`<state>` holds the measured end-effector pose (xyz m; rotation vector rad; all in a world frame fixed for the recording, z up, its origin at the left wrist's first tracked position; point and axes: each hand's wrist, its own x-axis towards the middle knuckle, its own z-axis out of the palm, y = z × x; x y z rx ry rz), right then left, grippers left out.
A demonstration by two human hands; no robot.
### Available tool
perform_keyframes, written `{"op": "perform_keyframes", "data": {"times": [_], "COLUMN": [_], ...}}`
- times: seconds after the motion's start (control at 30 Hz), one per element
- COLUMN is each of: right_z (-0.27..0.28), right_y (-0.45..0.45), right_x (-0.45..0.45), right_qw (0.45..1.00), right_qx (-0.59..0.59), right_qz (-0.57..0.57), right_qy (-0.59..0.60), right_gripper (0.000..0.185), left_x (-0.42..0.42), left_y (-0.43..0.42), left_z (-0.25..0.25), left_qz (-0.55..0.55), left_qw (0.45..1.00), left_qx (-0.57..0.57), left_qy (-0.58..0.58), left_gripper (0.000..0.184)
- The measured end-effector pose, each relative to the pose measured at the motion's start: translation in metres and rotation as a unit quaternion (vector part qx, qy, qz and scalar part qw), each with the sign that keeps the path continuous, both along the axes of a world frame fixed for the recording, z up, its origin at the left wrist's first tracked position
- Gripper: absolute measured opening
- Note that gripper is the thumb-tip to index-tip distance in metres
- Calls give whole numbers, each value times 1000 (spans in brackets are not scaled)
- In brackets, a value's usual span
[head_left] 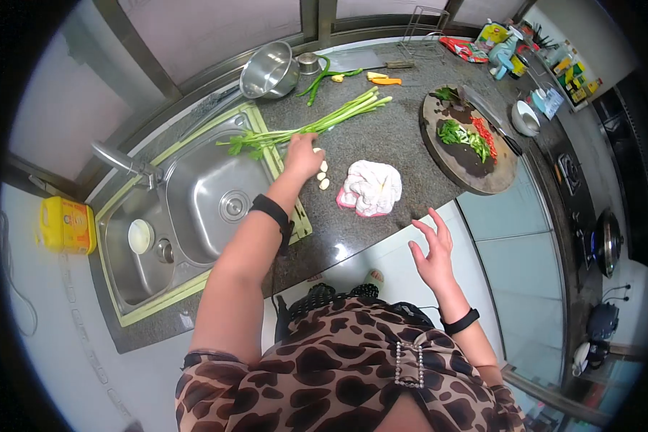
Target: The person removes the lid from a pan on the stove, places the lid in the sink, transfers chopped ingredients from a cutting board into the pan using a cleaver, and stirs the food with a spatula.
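My left hand [304, 155] is on the counter at the near side of a bunch of green stalks [331, 119], by several garlic cloves [324, 183]. Its fingers are bent down and partly hidden, so what they grip, if anything, does not show. My right hand [433, 252] hangs in the air past the counter's front edge, fingers apart and holding nothing. Between the hands lies a crumpled white cloth [371, 189] with a pink edge. To the right, a round cutting board [439, 155] carries chopped greens [464, 137], chopped red pepper [484, 137] and a knife [491, 115].
A double sink [212, 194] with a faucet [126, 162] is at the left. Behind the stalks are a metal bowl [270, 70], green peppers [324, 78] and a cleaver [360, 60]. A white bowl [525, 119] and a stove [572, 176] are at the right.
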<state>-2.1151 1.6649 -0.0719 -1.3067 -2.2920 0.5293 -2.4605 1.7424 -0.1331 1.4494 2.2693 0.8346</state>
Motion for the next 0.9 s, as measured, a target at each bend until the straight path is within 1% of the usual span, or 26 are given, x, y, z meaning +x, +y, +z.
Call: {"op": "perform_keyframes", "data": {"times": [0.03, 0.13, 0.3, 0.37, 0.5, 0.57, 0.6, 0.67, 0.7, 0.77, 0.83, 0.9], "right_z": [1, -1, 3, 2, -1, 0, 2, 2, 2, 1, 0, 0], "right_y": [-1, -2, -8, -12, -21, -20, -20, -18, -15, -9, -4, 1], "right_x": [6, 23, 48, 59, 79, 84, 85, 87, 88, 90, 88, 86], "right_qw": [1000, 1000, 998, 997, 992, 989, 988, 985, 986, 986, 987, 987], "right_qx": [-7, -7, -12, -14, -25, -34, -30, -29, -23, -18, -14, -15], "right_qz": [-10, -22, -62, -79, -126, -144, -154, -168, -166, -162, -156, -152], "right_qy": [5, 13, 19, 20, 14, 12, 14, 20, 22, 27, 33, 39], "right_gripper": [41, 40, 39, 38, 35, 33, 31, 29, 28, 27, 26, 26], "left_x": [-1, 0, 10, 12, 20, 25, 23, 13, 9, -1, -6, -17], "left_y": [8, 34, 74, 88, 108, 109, 114, 123, 125, 127, 125, 128], "left_z": [5, 14, 6, 0, -12, -13, -16, -23, -22, -9, 11, 17], "left_qz": [14, 12, -7, -5, 7, 16, 12, 1, -3, 4, 19, 35], "left_qw": [1000, 999, 995, 987, 980, 978, 978, 986, 985, 994, 994, 995], "left_qx": [10, 3, -31, -77, -94, -82, -83, -86, -89, -75, -78, -62], "left_qy": [5, 38, 94, 139, 174, 191, 192, 146, 148, 84, 78, 65], "left_gripper": [47, 48, 51, 50, 48, 36, 36, 34, 34, 33, 33, 33]}}
